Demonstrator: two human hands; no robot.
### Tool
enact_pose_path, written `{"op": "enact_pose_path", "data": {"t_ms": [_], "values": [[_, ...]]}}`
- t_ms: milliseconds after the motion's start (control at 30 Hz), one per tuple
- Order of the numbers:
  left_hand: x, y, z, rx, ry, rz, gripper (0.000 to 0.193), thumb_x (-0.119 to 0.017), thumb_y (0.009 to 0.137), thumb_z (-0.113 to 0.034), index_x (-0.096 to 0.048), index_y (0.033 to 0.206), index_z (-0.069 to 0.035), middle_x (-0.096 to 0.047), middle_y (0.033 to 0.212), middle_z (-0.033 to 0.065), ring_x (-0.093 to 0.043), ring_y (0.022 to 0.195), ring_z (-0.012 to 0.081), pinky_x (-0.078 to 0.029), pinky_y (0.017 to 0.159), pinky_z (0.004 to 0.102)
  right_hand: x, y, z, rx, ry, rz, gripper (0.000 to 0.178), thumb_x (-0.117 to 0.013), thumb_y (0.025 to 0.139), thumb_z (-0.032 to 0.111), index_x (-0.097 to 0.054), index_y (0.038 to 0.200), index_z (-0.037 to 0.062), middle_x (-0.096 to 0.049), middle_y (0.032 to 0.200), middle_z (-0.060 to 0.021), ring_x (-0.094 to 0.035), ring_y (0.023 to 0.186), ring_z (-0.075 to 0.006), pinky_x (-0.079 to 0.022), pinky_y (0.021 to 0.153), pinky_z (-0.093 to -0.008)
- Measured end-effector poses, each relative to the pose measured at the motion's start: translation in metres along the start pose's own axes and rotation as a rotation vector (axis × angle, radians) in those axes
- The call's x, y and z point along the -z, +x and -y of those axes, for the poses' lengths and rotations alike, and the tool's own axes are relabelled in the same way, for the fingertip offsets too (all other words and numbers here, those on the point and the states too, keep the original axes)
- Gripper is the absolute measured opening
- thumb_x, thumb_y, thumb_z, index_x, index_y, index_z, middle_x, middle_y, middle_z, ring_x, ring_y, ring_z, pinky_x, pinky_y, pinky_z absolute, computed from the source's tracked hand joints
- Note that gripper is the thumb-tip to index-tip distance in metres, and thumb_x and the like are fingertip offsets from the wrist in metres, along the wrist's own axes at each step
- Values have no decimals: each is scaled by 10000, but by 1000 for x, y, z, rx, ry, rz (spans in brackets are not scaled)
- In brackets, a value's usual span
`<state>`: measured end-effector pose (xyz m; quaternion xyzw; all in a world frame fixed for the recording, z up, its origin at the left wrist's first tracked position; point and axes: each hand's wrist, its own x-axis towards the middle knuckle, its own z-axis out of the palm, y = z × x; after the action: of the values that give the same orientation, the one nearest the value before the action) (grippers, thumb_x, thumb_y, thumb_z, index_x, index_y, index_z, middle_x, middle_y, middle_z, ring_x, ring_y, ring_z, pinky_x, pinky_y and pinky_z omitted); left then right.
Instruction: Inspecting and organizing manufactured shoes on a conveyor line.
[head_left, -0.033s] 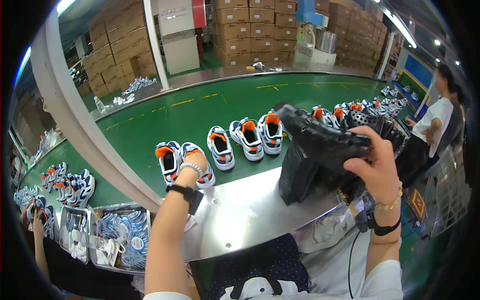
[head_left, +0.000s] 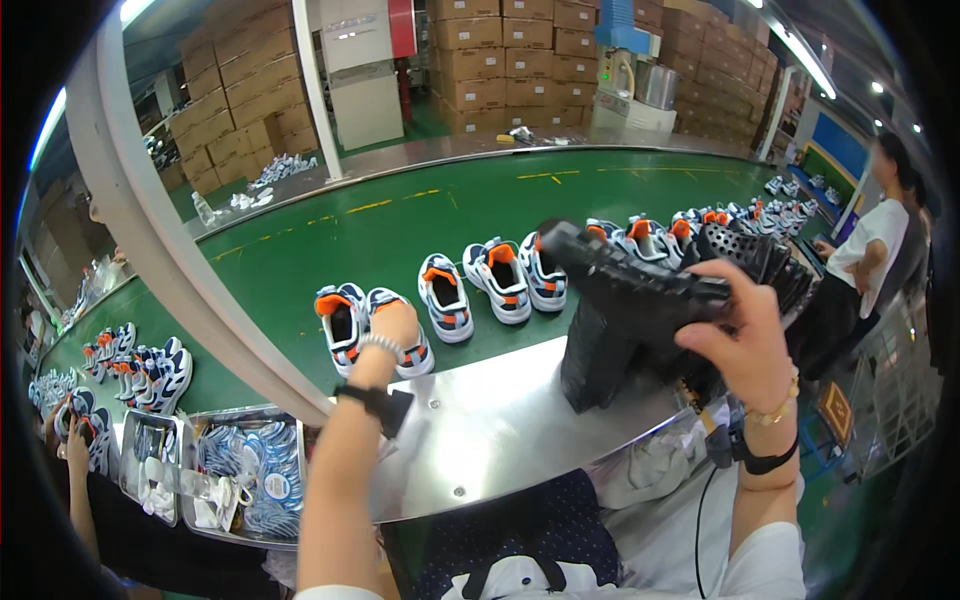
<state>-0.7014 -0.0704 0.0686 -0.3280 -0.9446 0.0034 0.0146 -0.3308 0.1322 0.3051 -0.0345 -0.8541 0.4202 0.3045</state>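
The left hand [head_left: 394,325] reaches down over a shoe [head_left: 416,357] on the green belt [head_left: 300,245], its fingers lost to sight in or behind the opening, so I cannot tell whether that grip is apart or together. This shoe sits near the edge of the steel bench [head_left: 490,420], just beside its neighbour [head_left: 343,345] on the left, both white and navy with orange. The right hand [head_left: 740,330] has its grip clamped on the right end of a black form [head_left: 635,272], fingers over the top and thumb on the near side; the form slopes, its left end higher than its held end. Under it a black mass [head_left: 592,365] stands on the bench (the two run together in the dark, and I cannot tell where one stops). Between the hands, a lone shoe [head_left: 445,298] and then a close pair [head_left: 512,280] stand on the belt, more trailing off to the right behind the form. To the left, a tray [head_left: 301,440] holds blue-grey pieces and white bits, and beyond it a co-worker's hand [head_left: 77,445] is at another shoe [head_left: 98,435]. A person in white [head_left: 880,240] stands at the far right; stacked cartons [head_left: 525,75] rise behind the belt.
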Motion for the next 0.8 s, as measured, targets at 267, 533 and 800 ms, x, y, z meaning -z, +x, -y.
{"op": "enact_pose_path", "data": {"t_ms": [267,533,800], "values": [[-33,-98,-38,389,-779,-597,325,-574,891,-273,-633,1044,8,-617,986,177,-612,865,353,-467,767,454,-182,74,-50,28,-548,545,400,-667,824,359,-627,960,-16,-666,853,-201,-647,823,-344,-516,723,-414],[-54,-100,-43,341,-852,-635,449,-632,810,-186,-489,1211,-44,-446,1315,245,-507,1129,414,-442,910,437,-355,134,-127,174,-761,591,288,-722,728,287,-708,873,40,-692,885,-156,-681,840,-296,-544,729,-392],[-59,-95,-39,369,-880,-701,386,-628,802,-68,-486,1158,-23,-514,1196,206,-556,1011,399,-456,837,438,-428,135,-160,-108,-799,470,211,-701,712,243,-705,801,51,-686,842,-157,-675,823,-301,-549,721,-384]]}}
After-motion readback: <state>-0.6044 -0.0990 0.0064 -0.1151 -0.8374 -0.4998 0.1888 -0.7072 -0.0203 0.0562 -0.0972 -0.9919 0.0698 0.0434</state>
